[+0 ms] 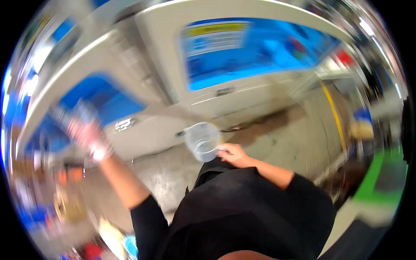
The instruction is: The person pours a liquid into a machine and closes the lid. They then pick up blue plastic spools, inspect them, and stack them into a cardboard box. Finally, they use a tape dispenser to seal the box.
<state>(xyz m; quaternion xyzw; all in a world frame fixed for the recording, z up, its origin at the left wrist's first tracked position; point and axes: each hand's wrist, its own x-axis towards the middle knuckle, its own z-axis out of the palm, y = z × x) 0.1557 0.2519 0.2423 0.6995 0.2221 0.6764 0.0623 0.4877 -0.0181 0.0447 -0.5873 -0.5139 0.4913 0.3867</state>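
A yellow line (334, 108) is running along the grey floor (294, 138).
At right, a green surface (366, 187) is showing near the rim; at lower left, a light-blue tub (130, 246) is sitting beside a cream object (112, 239), below something orange (76, 174).

And here we are, two cabinet doors side by side ahead, the left door (115, 56) and the right door (164, 47), each with a window set in it! A label (216, 39) sits in the upper left corner of the right window (268, 54), a latch (224, 91) below its lower edge; another latch (125, 125) lies beneath the left window's (108, 97) lower right edge! Over on the left, it's the left hand (89, 136) before that window! In the middle, the jug (203, 141) between cabinets and body, the right hand (234, 155) at its right side! Down on the floor (281, 143), a line (333, 110) runs along the right, and a tub (130, 247) sits lower left
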